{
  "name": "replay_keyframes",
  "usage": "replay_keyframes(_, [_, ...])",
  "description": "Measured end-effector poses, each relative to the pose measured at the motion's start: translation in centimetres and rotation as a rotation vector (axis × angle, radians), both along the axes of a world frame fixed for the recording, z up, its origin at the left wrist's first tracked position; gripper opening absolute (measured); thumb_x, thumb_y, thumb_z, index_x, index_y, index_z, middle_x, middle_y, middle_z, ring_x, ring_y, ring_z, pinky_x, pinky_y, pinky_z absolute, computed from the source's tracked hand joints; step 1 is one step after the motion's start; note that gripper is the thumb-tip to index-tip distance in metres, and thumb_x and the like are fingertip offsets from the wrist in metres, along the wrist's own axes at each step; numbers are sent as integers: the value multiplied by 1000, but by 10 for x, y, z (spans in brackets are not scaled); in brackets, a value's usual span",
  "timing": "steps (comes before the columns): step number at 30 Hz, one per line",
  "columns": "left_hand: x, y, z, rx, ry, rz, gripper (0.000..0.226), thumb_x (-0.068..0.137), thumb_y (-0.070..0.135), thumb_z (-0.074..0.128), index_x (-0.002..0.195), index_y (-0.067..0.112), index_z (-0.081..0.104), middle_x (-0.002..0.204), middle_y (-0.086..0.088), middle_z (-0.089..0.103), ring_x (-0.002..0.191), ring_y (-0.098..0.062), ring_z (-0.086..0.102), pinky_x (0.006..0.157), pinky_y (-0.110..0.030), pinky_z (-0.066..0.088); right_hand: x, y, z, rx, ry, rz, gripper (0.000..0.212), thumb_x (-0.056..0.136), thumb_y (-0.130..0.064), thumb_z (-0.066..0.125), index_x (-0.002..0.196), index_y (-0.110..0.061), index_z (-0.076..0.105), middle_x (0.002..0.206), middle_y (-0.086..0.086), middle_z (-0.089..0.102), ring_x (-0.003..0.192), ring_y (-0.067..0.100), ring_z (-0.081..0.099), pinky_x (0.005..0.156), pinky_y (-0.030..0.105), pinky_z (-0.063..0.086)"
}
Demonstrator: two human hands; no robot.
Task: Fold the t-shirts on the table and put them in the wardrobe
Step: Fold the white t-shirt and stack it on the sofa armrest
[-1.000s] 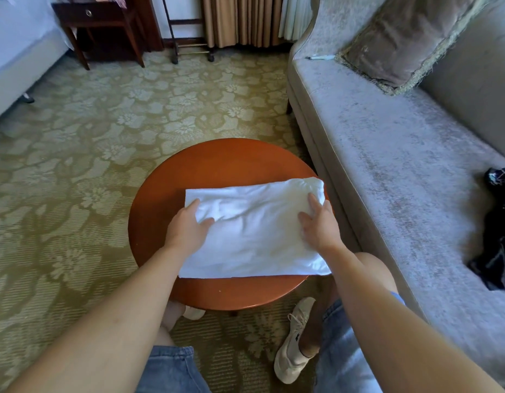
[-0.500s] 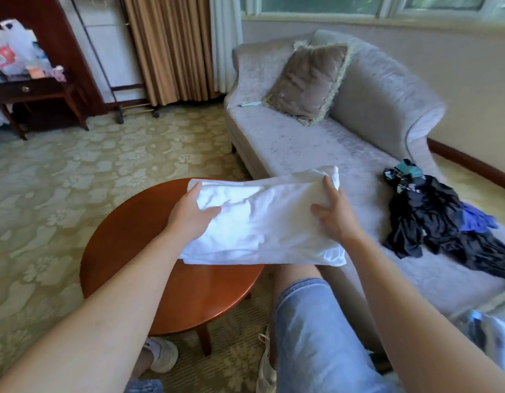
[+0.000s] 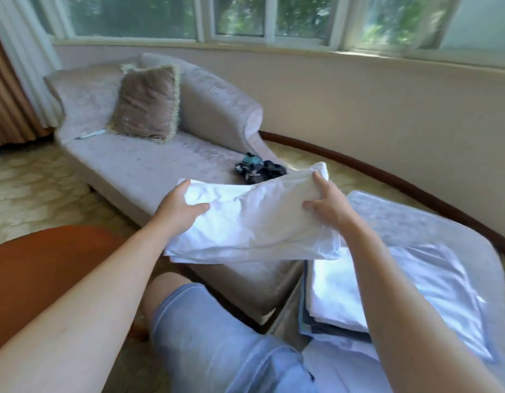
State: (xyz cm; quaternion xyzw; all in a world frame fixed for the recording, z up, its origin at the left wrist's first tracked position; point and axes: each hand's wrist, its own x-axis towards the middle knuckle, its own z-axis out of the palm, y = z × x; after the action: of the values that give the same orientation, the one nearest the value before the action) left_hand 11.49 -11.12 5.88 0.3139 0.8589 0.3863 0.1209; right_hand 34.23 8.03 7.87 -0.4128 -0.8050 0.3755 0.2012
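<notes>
Head view: left hand [image 3: 179, 207] and right hand [image 3: 327, 205] are gripping opposite ends of the folded white t-shirt [image 3: 254, 222], holding it airborne beside the folded stack [image 3: 333, 293]. It's sagging centrally; any loosening grip risks the folds spilling open.

Single view, head-mounted, worn by the person. Aimed forward and down along both forearms; wide-angle, with straight lines bowed toward the frame edges. Close range: left hand [image 3: 179, 207] and right hand [image 3: 327, 205] at frame centre, within arm's reach, gripping the folded white t-shirt [image 3: 254, 222]. Faces the window [image 3: 240, 15] along the top and the chaise longue [image 3: 149, 165] beneath it, well beyond the hands. Cuts off the round table [image 3: 47, 279] at lower left, showing only part of its top and rim. Takes in the stack of folded clothes [image 3: 344, 296] at lower right, near the lens, and the shorts [image 3: 206, 336] along the bottom edge.
</notes>
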Motion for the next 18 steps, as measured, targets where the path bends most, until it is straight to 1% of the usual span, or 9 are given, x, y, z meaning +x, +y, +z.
replay_keyframes(2, [21,27,3,14,-21,-76,80,87,28,72,152,14,29,157,-5,31,143,-22,32,110,-30,29,35,13,9,-4,6,-74,79,87,-4,60,154,-25,23,145,12,38,112,29,52,74,32,48])
replay_keyframes(5, [55,65,6,65,-117,-192,84,85,26,75,153,13,28,157,-5,31,142,-22,34,112,-33,33,91,30,20,-17,-3,-192,78,87,-6,58,153,-30,25,144,8,38,111,27,52,76,32,49])
replay_keyframes(8, [92,97,10,92,-197,-282,83,85,25,75,152,13,28,155,-4,33,139,-23,37,111,-39,37,144,41,31,-41,0,-287,78,87,-9,58,152,-36,25,135,0,40,99,24,57,64,28,46])
replay_keyframes(9, [107,107,10,112,-222,-307,82,85,24,75,152,12,30,154,-5,35,138,-23,39,112,-40,37,165,47,32,-54,-2,-320,78,86,-10,59,152,-37,26,132,0,43,97,24,60,67,28,49])
replay_keyframes(12, [149,126,-4,125,-284,-344,78,84,23,76,149,8,35,151,-8,39,133,-24,44,111,-42,38,217,60,24,-105,-17,-391,77,82,-17,65,149,-39,32,128,2,51,99,26,63,88,39,54])
replay_keyframes(14, [174,129,-31,1,-298,-392,81,84,24,76,150,10,32,153,-9,36,135,-26,42,111,-37,37,242,64,6,-151,-141,-405,71,80,-20,68,144,-35,40,127,7,55,103,29,62,90,43,53])
replay_keyframes(15, [185,126,-47,-101,-284,-420,83,84,26,75,152,11,29,155,-9,33,137,-26,39,110,-34,36,249,63,-7,-192,-247,-371,64,84,-17,67,142,-28,43,128,10,54,106,30,59,90,42,53])
replay_keyframes(17, [200,118,-76,-262,-251,-475,85,85,28,75,153,11,26,155,-10,33,137,-26,39,107,-31,35,255,56,-33,-281,-497,-275,53,93,-9,60,142,-13,41,131,14,48,108,28,52,80,33,49])
replay_keyframes(18, [202,114,-86,-303,-246,-494,86,85,29,74,153,11,25,155,-9,34,137,-25,39,107,-31,35,256,55,-47,-297,-585,-246,52,94,-10,59,143,-9,40,137,16,46,111,29,51,77,31,47])
